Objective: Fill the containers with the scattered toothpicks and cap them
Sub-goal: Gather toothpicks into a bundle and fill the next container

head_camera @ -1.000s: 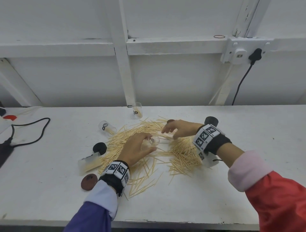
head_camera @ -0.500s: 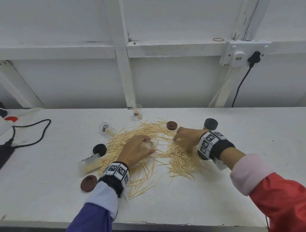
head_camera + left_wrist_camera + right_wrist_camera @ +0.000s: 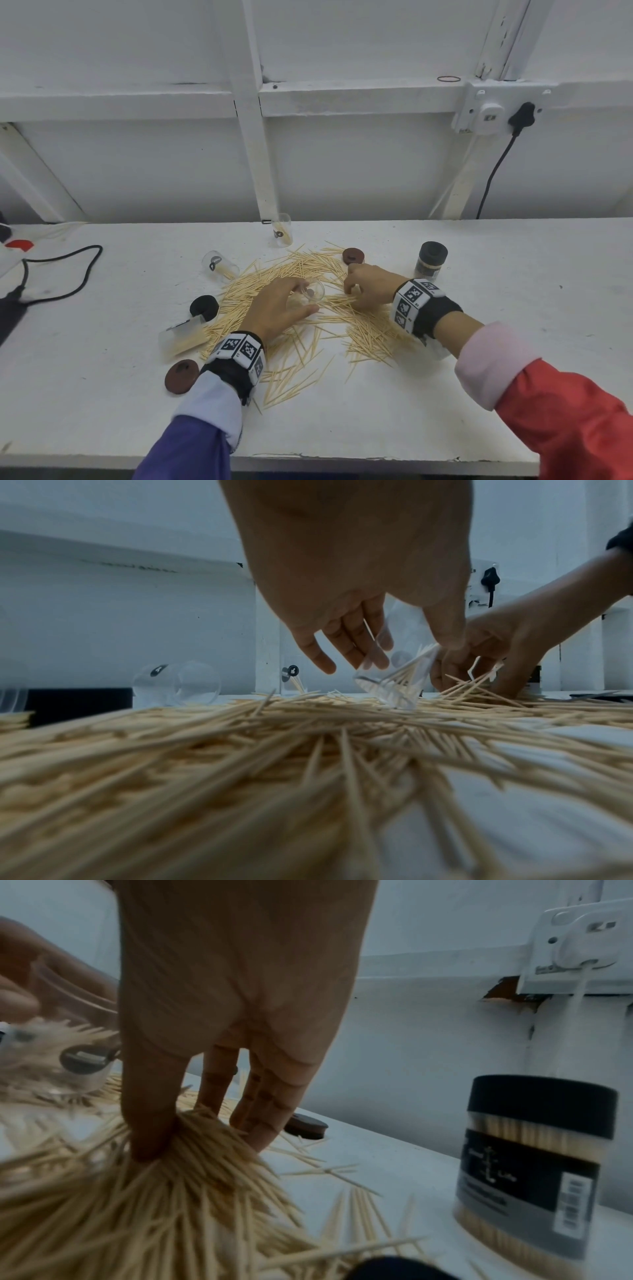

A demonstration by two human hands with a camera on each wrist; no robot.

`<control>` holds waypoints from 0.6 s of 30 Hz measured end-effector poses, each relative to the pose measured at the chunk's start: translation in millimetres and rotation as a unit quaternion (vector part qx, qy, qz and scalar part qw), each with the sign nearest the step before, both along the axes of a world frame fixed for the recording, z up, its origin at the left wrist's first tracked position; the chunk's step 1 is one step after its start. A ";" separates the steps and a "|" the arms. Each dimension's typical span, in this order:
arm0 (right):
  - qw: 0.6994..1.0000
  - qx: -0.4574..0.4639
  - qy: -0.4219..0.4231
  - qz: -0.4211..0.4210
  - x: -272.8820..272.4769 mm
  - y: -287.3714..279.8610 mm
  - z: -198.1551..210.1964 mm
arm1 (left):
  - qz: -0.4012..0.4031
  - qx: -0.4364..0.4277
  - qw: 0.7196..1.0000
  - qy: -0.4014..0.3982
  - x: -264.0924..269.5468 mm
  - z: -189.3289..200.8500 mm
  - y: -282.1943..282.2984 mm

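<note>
On table (image 3: 102,377), mid-pile: left hand (image 3: 274,308) curled round clear cup (image 3: 313,291), tilted mouth-right to take picks; right hand (image 3: 368,286) just beside, thumb and fingers (image 3: 260,1123) pinching bunch from toothpicks (image 3: 370,332) for loading. Capped jar (image 3: 430,260) far right, done. Cup contents partly hidden by fingers; few picks visible inside
</note>
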State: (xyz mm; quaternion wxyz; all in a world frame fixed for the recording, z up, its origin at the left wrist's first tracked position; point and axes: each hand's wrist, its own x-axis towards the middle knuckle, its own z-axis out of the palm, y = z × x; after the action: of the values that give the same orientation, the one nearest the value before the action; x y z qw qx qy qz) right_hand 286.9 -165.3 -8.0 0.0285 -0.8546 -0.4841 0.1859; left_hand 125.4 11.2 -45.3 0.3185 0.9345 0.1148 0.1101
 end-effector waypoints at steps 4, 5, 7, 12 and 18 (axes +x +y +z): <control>1.000 0.010 -0.016 0.009 -7.3 4.7 -4.0 | 0.007 0.002 1.000 0.001 0.1 1.9 -1.7; 1.000 0.010 -0.022 0.009 -8.3 5.2 -4.8 | 0.007 0.003 1.000 0.002 0.0 2.6 -2.4; 0.999 0.002 -0.043 0.012 -10.7 5.9 -5.8 | 0.007 0.002 1.000 0.000 -0.3 3.2 -3.4; 0.995 -0.048 -0.085 0.028 -14.1 10.8 -8.3 | 0.006 -0.002 1.000 -0.002 -1.5 4.4 -3.8; 0.993 -0.039 -0.108 0.036 -18.1 13.9 -8.2 | 0.011 -0.007 1.000 0.008 -0.4 2.6 -1.6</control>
State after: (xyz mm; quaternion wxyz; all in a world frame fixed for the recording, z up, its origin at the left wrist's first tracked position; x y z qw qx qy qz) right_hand 268.8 -151.3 -16.2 -0.0645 -0.8522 -0.5071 0.1119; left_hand 125.1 9.6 -42.7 0.3231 0.9317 0.1286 0.1052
